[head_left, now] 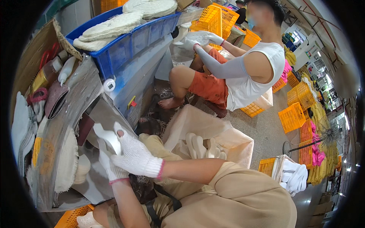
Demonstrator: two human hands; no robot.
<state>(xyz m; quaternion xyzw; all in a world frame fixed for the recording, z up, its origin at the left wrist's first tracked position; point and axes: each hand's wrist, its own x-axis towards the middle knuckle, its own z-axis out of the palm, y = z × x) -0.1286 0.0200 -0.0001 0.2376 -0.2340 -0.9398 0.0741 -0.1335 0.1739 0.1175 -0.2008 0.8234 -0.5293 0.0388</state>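
Both of my hands wear white knit gloves with pink cuffs. Between them is a curved white shoe sole (108, 137), lit brightly. My left hand (110, 167) is closed around its lower end. My right hand (135, 154) is closed over its near side, and its thumb tip shows through the glove. The sole is held in front of a grey machine housing (99, 114). Just left of my hands is a white cloth buffing wheel (68, 161) with a frayed edge. Whether the sole touches anything inside the housing cannot be made out.
A cloth-lined bin (232, 138) with several white soles (197, 146) stands beside my right knee. A blue crate (133, 40) of cloth wheels sits ahead. A co-worker (247, 72) sits across, holding a white piece. A fan (329, 131) and orange crates (292, 117) stand at right.
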